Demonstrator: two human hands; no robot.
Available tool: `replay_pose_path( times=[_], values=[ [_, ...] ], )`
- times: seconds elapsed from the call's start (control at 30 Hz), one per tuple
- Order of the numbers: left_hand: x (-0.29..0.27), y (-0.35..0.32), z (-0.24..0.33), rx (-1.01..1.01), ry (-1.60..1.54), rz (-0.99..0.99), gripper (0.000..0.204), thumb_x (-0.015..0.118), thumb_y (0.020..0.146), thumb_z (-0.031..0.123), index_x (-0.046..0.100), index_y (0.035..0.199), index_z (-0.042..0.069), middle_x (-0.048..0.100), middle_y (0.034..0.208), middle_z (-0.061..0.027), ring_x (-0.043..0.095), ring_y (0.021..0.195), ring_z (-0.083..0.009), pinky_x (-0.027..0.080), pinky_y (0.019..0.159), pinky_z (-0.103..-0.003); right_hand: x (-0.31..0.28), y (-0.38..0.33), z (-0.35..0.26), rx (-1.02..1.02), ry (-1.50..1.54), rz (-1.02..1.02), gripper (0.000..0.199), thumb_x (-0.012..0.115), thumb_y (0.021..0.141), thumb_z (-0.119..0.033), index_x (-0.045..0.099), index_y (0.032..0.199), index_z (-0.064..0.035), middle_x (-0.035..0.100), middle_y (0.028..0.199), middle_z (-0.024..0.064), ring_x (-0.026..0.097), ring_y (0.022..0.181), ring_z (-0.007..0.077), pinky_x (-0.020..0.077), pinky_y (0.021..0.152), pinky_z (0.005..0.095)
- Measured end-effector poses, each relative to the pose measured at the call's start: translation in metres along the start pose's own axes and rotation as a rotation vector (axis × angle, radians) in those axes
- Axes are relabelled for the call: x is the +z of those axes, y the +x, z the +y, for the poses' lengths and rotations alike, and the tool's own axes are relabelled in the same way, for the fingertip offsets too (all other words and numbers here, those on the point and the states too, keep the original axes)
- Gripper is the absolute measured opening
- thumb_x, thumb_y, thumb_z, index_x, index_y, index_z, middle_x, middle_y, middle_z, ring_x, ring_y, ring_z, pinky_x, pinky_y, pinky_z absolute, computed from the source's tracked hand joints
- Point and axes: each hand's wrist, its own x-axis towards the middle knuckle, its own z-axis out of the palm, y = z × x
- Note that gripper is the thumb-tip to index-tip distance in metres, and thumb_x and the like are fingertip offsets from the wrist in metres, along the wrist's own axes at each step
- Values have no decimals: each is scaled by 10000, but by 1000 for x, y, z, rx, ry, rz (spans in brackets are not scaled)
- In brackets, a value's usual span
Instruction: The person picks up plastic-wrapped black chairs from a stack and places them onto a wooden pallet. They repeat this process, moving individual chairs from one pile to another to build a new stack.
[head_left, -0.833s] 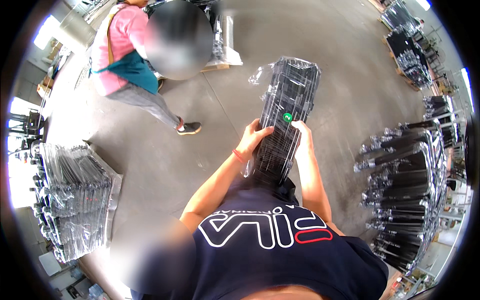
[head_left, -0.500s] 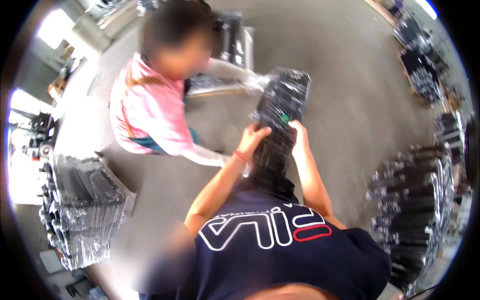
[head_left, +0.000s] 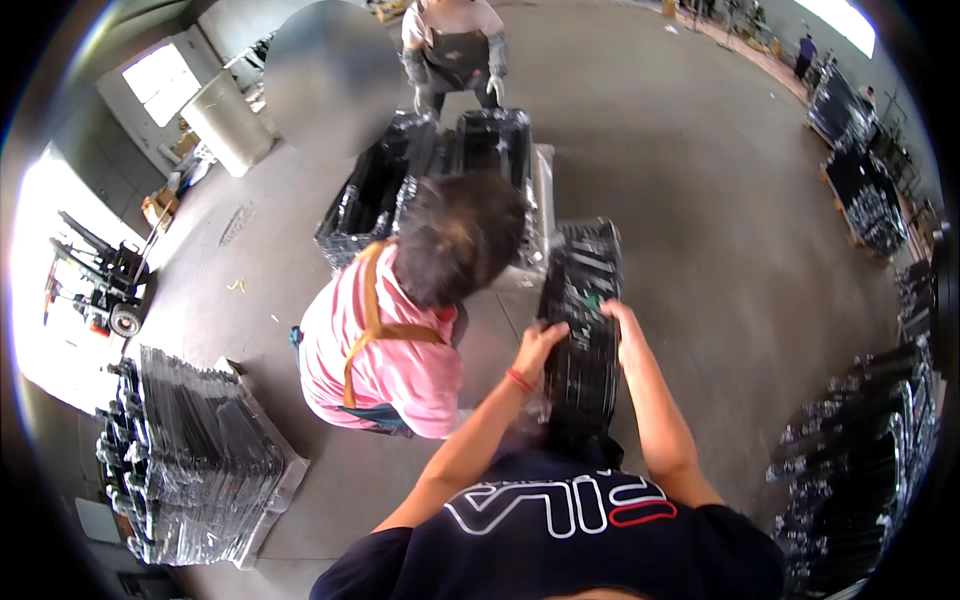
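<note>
Left hand (head_left: 540, 345) and right hand (head_left: 622, 335) clamp the wrapped black bundle (head_left: 582, 300) by opposite edges, keeping it level above the floor (head_left: 720, 220).

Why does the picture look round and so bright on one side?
Head view: a fisheye lens bends straight edges and leaves a black rim; daylight from the doorway at the left is blown out to white; glare glints on the plastic-wrapped black bundle held by the left hand and right hand; one round patch near the top is blurred.
</note>
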Motion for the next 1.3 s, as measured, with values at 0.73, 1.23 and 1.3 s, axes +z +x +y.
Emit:
replay_pose_path(
  times=[0.73,1.23,1.3],
  values=[
    [344,-27,-10,181,105,-908,381,469,836,186,443,1156,-19,498,1153,-156,480,1075,-252,360,925,-327,-315,-266,66,-259,-277,329,330,552,802,-323,548,1048,-104,587,936,28,543,809,135,417,714,287],
    [519,-477,-309,-834,649,-2662,276,453,851,132,505,1098,22,567,1053,-83,541,956,-150,386,833,-247,-259,-688,270,-532,648,1835,306,479,830,-248,542,1074,-75,596,920,35,569,800,102,429,711,229],
    [523,-522,-330,-857,649,-2824,275,459,850,146,509,1093,26,568,1046,-75,542,947,-142,387,820,-243,-267,-717,286,-505,676,1880,296,485,827,-246,552,1061,-78,599,910,35,569,804,105,433,707,229]
  ],
)
